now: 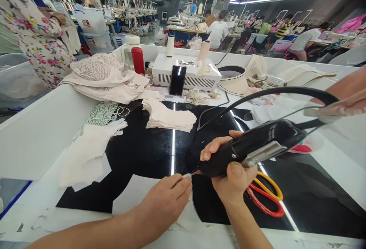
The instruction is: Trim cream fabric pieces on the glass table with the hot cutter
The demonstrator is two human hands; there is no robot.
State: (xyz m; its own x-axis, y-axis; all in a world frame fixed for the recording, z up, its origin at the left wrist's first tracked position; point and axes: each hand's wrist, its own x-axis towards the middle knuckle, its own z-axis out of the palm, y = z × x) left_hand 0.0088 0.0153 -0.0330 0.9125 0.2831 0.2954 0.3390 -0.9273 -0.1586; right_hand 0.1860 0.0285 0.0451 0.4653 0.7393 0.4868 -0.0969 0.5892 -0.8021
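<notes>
My right hand (234,176) is closed around a thick black corded hand tool (257,142) with a metal lever along its side. The tool's narrow tip points left, toward my left hand (168,199). That hand is closed in a pinch at the tip, on a small whitish piece mostly hidden by the fingers. Under the left hand lies a white sheet (134,191) on the black work surface (137,157). Beside my right wrist are the red and yellow loops of scissors (267,195), their blades hidden. A stack of cream fabric pieces (168,115) lies farther back.
More cream pieces (85,153) and green cord (104,113) lie left. Behind are a white vented box (185,73), phone (177,79), red bottle (138,60) and heaped garments (103,75). A black cable (274,92) arches right, near another person's blurred arm (349,92).
</notes>
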